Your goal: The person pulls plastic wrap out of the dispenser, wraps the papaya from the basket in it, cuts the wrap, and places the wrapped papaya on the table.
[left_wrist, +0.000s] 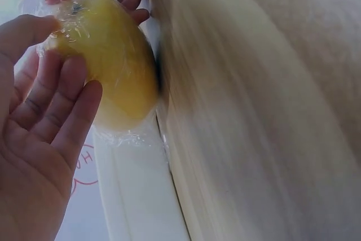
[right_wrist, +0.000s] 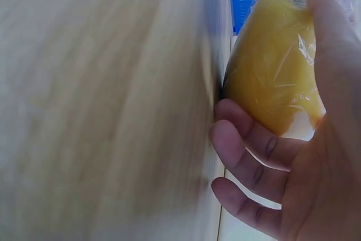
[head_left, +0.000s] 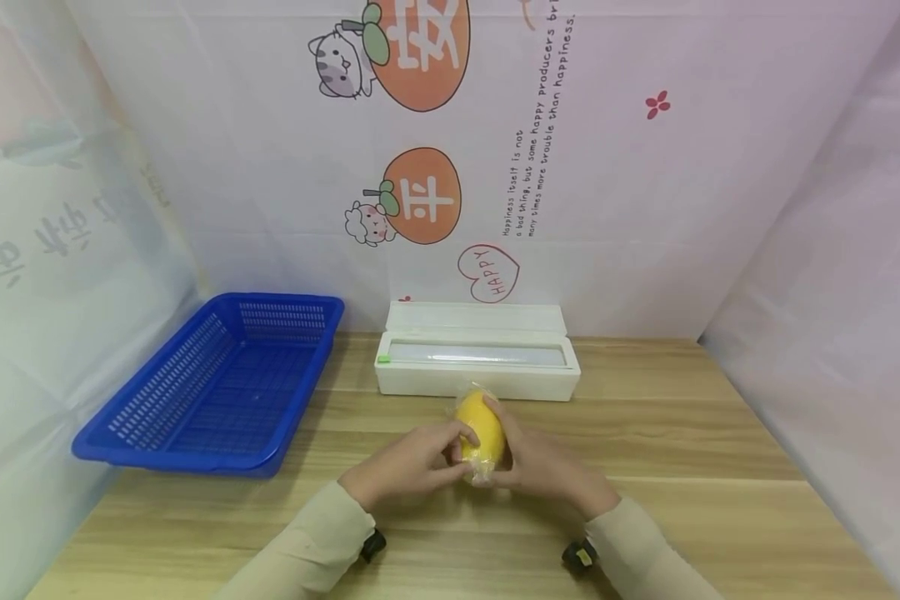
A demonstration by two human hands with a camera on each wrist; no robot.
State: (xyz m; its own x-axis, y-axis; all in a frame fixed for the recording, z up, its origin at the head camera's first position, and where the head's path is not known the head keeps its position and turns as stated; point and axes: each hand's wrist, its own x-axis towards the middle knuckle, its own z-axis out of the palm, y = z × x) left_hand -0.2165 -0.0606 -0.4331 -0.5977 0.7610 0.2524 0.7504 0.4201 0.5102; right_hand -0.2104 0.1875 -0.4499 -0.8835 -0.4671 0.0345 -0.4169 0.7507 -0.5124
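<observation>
A smooth yellow mango [head_left: 480,422] stands on the wooden table, wrapped in clear cling film whose loose edges show at its far and near ends. My left hand [head_left: 420,467] pinches it from the left, thumb and fingertips at the near end where the film [left_wrist: 70,18] is bunched. From the right, my right hand [head_left: 540,467] holds it, with the thumb at the near end and a finger along the far side. In the right wrist view the lower fingers [right_wrist: 254,182] of that hand curl beneath the mango [right_wrist: 276,66].
Just behind the mango is a white cling film dispenser box [head_left: 480,383] with its lid [head_left: 476,317] raised. A blue plastic basket [head_left: 300,417] stands on the left of the wooden table [head_left: 667,442]. Printed white cloth [head_left: 607,208] hangs at the back and both sides.
</observation>
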